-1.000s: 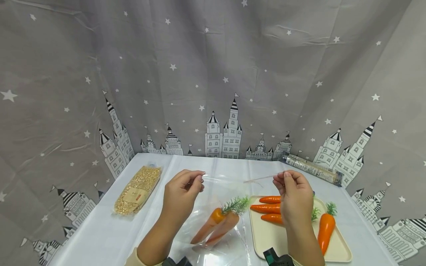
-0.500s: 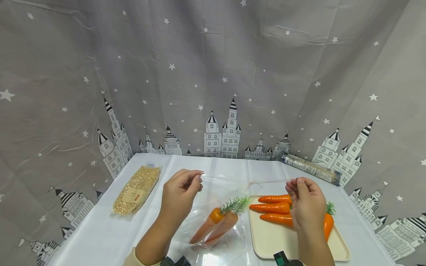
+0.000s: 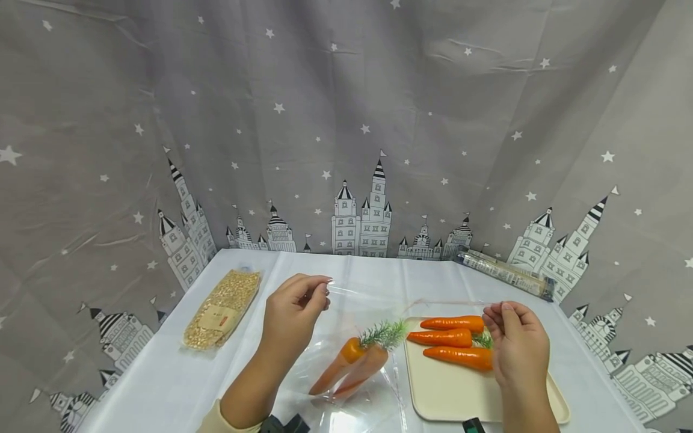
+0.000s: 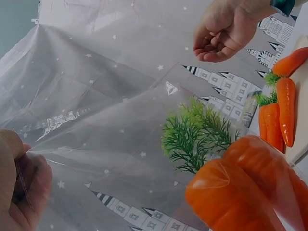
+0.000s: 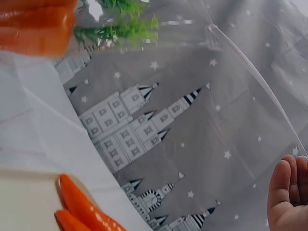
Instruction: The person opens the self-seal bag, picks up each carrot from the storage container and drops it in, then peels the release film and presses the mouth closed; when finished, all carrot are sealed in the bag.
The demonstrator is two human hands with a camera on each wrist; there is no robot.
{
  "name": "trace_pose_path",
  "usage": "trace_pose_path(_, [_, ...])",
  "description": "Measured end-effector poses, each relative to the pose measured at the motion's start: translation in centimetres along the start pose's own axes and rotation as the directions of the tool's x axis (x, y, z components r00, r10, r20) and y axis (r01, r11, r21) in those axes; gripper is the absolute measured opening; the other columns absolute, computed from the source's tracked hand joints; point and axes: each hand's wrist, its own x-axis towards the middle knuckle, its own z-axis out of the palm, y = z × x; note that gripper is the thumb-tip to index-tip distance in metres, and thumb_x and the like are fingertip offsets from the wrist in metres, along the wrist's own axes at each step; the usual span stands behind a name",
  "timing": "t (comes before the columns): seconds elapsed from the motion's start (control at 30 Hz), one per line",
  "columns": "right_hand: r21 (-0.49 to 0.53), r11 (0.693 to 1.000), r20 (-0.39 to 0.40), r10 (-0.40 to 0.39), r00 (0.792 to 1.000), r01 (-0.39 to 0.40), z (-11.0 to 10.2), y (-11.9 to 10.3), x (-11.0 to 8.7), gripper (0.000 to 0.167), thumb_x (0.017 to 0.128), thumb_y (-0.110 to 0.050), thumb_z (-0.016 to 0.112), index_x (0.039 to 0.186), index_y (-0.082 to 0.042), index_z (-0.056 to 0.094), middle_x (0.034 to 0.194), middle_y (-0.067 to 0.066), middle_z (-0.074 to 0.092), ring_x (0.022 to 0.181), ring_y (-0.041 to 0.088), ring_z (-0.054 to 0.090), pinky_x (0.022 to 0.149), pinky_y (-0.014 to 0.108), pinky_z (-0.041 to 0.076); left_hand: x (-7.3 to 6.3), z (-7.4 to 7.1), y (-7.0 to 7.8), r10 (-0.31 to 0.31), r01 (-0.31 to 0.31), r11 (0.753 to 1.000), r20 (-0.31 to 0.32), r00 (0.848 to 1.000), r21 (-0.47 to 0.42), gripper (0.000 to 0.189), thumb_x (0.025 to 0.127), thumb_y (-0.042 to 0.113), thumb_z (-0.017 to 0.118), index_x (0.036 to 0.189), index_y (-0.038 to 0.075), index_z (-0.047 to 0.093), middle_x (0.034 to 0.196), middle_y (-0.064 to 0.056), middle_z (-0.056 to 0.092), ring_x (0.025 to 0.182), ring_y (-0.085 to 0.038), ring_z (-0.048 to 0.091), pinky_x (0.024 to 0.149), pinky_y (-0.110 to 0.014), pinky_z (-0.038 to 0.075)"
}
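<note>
Grey castle-printed cloth [image 3: 303,150] is hanging behind your white desk [image 3: 146,385]. With curled fingers, your left hand [image 3: 295,310] is pinching the clear bag [image 3: 381,390] at its edge; your right hand [image 3: 518,343] is pinching a thin drawstring [image 3: 452,302]. Two carrots [image 3: 357,377] are resting inside the bag, between your forearms; loose carrots [image 3: 455,339] are lying on the cream tray [image 3: 444,394].

Worktop [image 3: 146,391] white, lightly creased; packet of yellowish grains [image 3: 222,310] lying aslant, left side; cream tray [image 3: 452,394] flat, right side; long wrapped roll [image 3: 506,275] angled along far right edge.
</note>
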Motion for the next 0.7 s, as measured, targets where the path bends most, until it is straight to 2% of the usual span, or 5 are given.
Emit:
trace_pose_path(0.27, [0.061,0.998,-0.061,0.015,0.998,-0.011,-2.4,-0.3,1.1,0.010,0.105,-0.008,0.062,0.105,0.002,0.062,0.090,0.008,0.067,0.082,0.018,0.070,0.080,0.025,0.064,-0.1,-0.1,-0.1,0.001,-0.001,1.000,-0.006,1.000,0.014,0.015,0.097,-0.001,0.071,0.103,0.010,0.079,0.087,0.005,0.069,0.074,-0.008,0.069,0.065,-0.021,0.061])
trace_pose_path(0.57, [0.136,0.990,-0.119,0.053,0.991,-0.036,-4.7,-0.4,1.9,0.008,0.104,-0.006,0.062,0.103,0.002,0.062,0.087,0.010,0.066,0.078,0.020,0.069,0.077,0.026,0.064,0.0,-0.4,-0.4,0.003,-0.003,1.000,-0.021,1.000,-0.013,0.017,0.096,-0.005,0.071,0.103,0.008,0.079,0.086,0.005,0.069,0.073,-0.009,0.069,0.065,-0.021,0.062])
trace_pose_path(0.7, [0.129,0.991,-0.137,0.043,0.990,-0.025,-5.4,-0.3,1.9,0.008,0.104,-0.006,0.063,0.104,0.002,0.062,0.087,0.009,0.066,0.078,0.019,0.069,0.077,0.026,0.064,0.0,-0.3,-0.4,-0.001,0.001,1.000,-0.020,1.000,-0.018,0.018,0.096,-0.004,0.070,0.103,0.009,0.079,0.087,0.004,0.069,0.074,-0.010,0.069,0.066,-0.022,0.062])
